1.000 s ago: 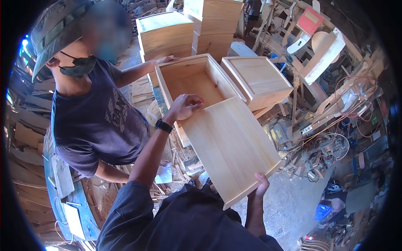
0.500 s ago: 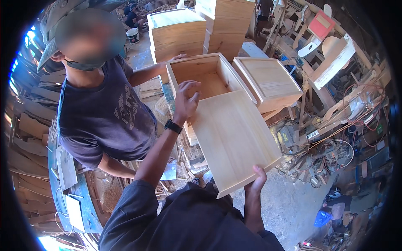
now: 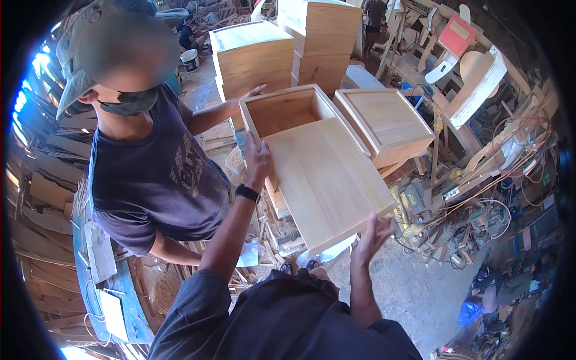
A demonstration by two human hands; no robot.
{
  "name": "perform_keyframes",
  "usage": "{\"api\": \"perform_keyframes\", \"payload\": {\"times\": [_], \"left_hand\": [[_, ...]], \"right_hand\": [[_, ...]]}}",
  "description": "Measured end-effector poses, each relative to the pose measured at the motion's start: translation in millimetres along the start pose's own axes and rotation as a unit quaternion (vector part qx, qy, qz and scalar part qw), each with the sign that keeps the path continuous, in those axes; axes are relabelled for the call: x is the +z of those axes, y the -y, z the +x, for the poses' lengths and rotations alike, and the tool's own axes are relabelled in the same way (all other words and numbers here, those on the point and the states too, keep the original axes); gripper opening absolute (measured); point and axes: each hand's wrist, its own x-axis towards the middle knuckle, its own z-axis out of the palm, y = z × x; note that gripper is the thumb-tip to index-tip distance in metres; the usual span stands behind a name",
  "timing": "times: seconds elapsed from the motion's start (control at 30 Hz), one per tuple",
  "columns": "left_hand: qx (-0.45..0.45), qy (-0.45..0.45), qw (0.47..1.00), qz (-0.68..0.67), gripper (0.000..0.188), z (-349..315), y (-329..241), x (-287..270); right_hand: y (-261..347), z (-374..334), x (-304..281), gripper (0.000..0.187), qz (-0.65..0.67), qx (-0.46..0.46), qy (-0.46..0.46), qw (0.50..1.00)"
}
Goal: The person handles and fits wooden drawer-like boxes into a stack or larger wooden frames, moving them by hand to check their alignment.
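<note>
A pale wooden panel point(image 3: 330, 186) lies over the near part of an open wooden box point(image 3: 282, 114), whose far part shows bare inside. My left hand point(image 3: 258, 159) is at the left rim, its fingers curled over the edge where box and panel meet. At the panel's near right corner is my right hand point(image 3: 371, 237); its fingers are apart and somewhat blurred, with the palm side against the end edge. How far the panel sits into the box is hard to make out. A co-worker's hand point(image 3: 255, 91) is near the box's far left corner.
A co-worker in a dark shirt point(image 3: 162, 174) stands close on the left. Another wooden box point(image 3: 384, 123) sits right of mine; stacked boxes point(image 3: 255, 57) stand behind. A blue bench point(image 3: 129, 306) is at lower left. Cables and wood scraps point(image 3: 480, 210) clutter the right.
The panel has moved away from me, covering more of the box. My left hand has come down from above the opening to the left rim. My right hand has loosened its grip on the near edge.
</note>
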Motion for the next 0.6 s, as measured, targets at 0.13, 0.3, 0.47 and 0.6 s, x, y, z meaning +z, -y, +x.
{"api": "perform_keyframes", "payload": {"times": [0.13,0.3,0.47,0.6], "left_hand": [[-0.004,0.014,1.000,-0.006,0.064,-6,9,10],[-0.055,0.054,0.994,-0.075,0.063,-13,-7,6],[-0.106,0.071,0.987,-0.096,0.063,-15,-12,0],[-0.130,0.075,0.983,-0.106,0.063,-17,-12,-3]], "right_hand": [[15,-1,7,0.041,-0.222,-0.422,0.059,0.877],[6,20,55,0.022,-0.278,-0.474,0.199,0.811],[-6,41,138,0.021,-0.333,-0.453,0.215,0.799],[-5,47,165,0.022,-0.388,-0.445,0.222,0.776]]}}
